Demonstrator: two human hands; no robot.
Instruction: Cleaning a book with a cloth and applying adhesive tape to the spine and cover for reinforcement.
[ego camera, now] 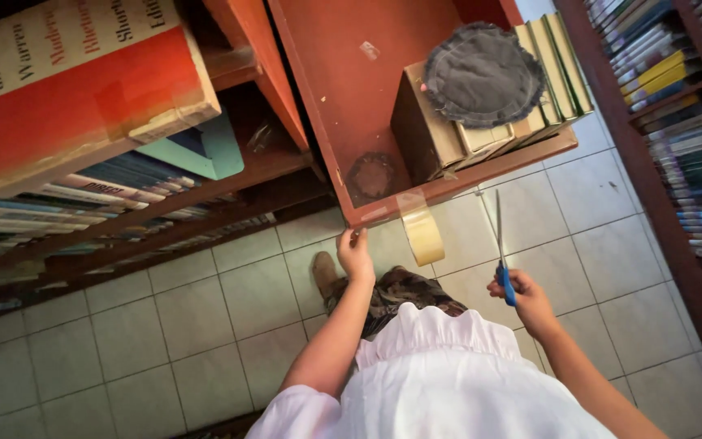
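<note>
My left hand point(355, 254) pinches a strip of clear tape at the front edge of a red-brown wooden shelf point(383, 213). A roll of tape point(422, 236) hangs from that edge just to the right of my fingers. My right hand point(523, 294) holds blue-handled scissors point(501, 244) with the long blades pointing up toward the shelf edge. Between the two hands, the tape roll dangles free above the tiled floor.
On the shelf stand several old tan books point(481, 122) with a round grey cloth point(481, 75) lying on them. A big red and cream book point(75, 89) leans at the upper left over stacked books. Another bookcase point(692, 162) fills the right side. Pale tiles point(164, 325) lie below.
</note>
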